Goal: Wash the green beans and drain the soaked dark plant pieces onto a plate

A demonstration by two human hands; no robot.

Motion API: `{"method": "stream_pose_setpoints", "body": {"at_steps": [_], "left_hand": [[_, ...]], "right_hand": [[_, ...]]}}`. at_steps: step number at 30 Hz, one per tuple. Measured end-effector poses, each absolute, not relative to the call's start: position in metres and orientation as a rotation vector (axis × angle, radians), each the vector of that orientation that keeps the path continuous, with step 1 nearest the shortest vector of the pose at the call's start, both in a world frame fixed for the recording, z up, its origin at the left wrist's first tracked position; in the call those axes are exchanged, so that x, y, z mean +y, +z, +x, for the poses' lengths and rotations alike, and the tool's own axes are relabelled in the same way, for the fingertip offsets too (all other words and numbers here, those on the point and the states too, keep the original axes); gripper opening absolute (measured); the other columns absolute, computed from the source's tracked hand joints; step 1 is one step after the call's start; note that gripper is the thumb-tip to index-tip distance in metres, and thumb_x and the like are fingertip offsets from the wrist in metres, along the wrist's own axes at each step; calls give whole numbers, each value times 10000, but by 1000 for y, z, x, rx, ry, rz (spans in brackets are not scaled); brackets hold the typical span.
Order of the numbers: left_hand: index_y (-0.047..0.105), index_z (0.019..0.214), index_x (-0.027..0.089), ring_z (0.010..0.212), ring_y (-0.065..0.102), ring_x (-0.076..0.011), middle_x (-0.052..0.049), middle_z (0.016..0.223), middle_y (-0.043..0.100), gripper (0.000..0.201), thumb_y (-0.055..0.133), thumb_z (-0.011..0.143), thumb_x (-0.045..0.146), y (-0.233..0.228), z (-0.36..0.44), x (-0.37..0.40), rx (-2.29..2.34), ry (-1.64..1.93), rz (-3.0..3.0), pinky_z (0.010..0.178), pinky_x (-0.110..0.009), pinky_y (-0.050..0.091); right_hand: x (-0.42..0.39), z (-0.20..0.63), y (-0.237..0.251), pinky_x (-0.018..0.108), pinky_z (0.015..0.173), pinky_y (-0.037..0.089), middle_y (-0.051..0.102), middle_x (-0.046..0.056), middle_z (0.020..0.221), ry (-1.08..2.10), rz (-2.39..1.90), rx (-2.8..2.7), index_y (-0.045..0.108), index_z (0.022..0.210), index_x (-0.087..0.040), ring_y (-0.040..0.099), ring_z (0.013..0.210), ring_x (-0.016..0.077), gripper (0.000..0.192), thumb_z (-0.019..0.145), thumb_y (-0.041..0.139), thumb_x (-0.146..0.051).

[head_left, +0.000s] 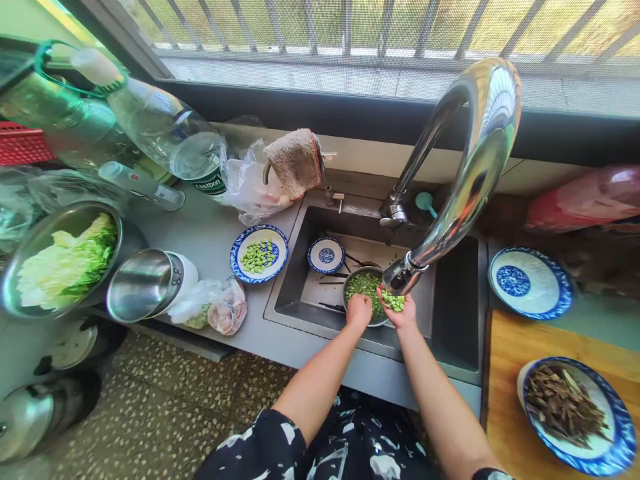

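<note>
There is one view only — a camera worn on the person's head, looking forward and steeply down over a sink (453, 313) set in a grey counter. The curved tap (465, 173) rises just beyond the sink and looms large, close to the lens. Past the tap, a barred window (350, 33) fills the top edge, so the camera faces it. The wide lens bends the edges — left of the sink the counter curves away, below it floor shows, and right of it lies a wooden board (505, 400). No second view shares the scene.
</note>
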State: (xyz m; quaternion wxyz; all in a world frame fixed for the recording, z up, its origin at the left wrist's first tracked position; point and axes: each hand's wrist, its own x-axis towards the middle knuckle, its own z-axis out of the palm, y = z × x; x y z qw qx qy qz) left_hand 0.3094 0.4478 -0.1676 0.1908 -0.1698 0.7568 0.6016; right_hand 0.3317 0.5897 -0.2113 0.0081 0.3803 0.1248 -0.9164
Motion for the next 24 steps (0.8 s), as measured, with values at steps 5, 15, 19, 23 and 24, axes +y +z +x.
{"method": "stream_pose_setpoints", "body": {"at_steps": [5,15,19,23,24], "left_hand": [[668,672,223,731,518,-163,-25,746,544,88,610,710,170,-143,308,459,2246,1681,-139,814,-282,414],[671,603,213,676,525,-152,-17,685,572,113,612,675,150,-144,305,460,2255,1626,-162,761,-278,411],[660,606,190,633,541,-144,-4,624,607,81,620,676,196,-146,306,459,2048,1740,-282,719,-275,414],[619,619,173,596,550,-127,-4,619,619,78,601,689,204,-148,310,462,1946,1859,-349,652,-252,419],[608,620,173,592,551,-126,-5,619,618,79,603,691,209,-148,310,462,1952,1870,-363,640,-249,419]], "right_hand": [[583,333,-213,372,817,517,700,33,871,-2832,1126,451,654,860,-197,649,834,163,205,826,465,-270],[575,333,-208,353,814,523,700,50,895,-2835,1108,464,657,877,-178,645,871,168,249,832,433,-279],[579,335,-212,316,734,534,699,41,882,-2871,1119,452,649,877,-189,646,858,160,224,828,453,-285],[582,335,-214,382,802,516,696,32,894,-2902,1145,461,648,900,-209,639,883,176,227,827,455,-303],[582,336,-215,403,826,507,696,32,899,-2902,1154,468,649,903,-211,637,892,181,229,827,456,-308]]}}
